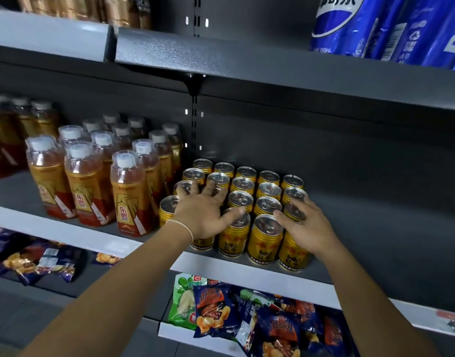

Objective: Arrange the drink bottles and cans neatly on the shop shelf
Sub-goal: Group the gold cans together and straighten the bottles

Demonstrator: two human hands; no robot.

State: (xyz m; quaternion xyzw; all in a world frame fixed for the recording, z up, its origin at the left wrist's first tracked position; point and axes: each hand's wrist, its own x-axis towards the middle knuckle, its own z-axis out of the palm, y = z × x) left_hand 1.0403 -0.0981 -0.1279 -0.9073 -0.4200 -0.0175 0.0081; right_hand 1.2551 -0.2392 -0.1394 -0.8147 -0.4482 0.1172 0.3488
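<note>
Resting atop gold cans (266,240), left hand (203,215) fingers spread, right hand (308,228) alongside

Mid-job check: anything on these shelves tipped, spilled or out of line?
Gold cans and amber drink bottles all stand upright, nothing spilled. Only the snack bags on the lower shelf lie in a jumbled heap.

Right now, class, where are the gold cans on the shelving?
In the head view the gold cans stand in rows on the middle shelf, mid-frame, just right of the amber bottles, under the left hand and right hand.
</note>
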